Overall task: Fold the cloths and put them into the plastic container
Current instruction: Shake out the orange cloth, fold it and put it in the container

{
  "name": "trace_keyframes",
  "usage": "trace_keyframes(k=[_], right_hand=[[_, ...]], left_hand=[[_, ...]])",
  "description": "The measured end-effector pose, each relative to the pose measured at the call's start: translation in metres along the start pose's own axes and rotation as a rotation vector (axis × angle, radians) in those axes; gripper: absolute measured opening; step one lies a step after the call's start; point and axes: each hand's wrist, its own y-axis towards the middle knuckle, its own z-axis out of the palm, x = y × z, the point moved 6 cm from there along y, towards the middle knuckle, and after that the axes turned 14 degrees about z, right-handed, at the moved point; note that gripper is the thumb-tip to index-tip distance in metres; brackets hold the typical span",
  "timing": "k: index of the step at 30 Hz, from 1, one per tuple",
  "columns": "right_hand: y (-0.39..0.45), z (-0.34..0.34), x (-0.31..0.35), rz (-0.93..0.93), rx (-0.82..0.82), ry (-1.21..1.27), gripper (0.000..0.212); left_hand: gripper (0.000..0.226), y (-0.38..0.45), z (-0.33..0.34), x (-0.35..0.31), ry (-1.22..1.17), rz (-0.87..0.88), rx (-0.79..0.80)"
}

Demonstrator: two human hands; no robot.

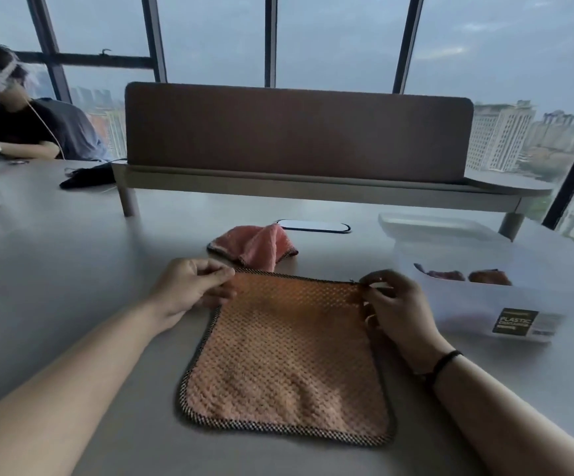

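An orange cloth (285, 359) with a dark checked border lies spread flat on the grey table in front of me. My left hand (192, 286) pinches its far left corner. My right hand (395, 304) pinches its far right corner. Behind it a pink cloth (254, 245) lies crumpled. To the right stands the clear plastic container (477, 304) with a dark label; folded cloths show inside it through the wall.
The container's clear lid (433, 225) lies behind it. A brown divider screen (295, 132) on a raised shelf crosses the table's far side. A cable port (313, 225) sits behind the pink cloth. Another person (14, 115) sits at the far left. A dark item (86, 178) lies near them.
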Motion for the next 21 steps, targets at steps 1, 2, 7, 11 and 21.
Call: trace_keyframes(k=[1, 2, 7, 11, 21], right_hand=[[-0.005, 0.0, 0.001, 0.009, 0.038, 0.03, 0.014], [-0.011, 0.0, 0.002, 0.01, 0.066, 0.048, 0.012], [-0.033, -0.008, 0.007, -0.015, 0.15, -0.018, 0.035], [-0.039, -0.011, 0.008, -0.055, 0.165, -0.221, 0.036], [-0.036, -0.009, 0.012, -0.199, 0.16, -0.569, 0.016]], left_hand=[[0.007, -0.003, 0.0, 0.0, -0.043, -0.011, 0.003], [0.011, -0.005, -0.001, -0.001, -0.076, -0.017, 0.007], [0.035, -0.016, 0.0, -0.008, 0.016, 0.009, 0.123], [0.018, -0.017, -0.002, -0.005, 0.236, 0.039, 0.28], [0.025, -0.018, 0.003, -0.012, 0.321, 0.036, 0.366]])
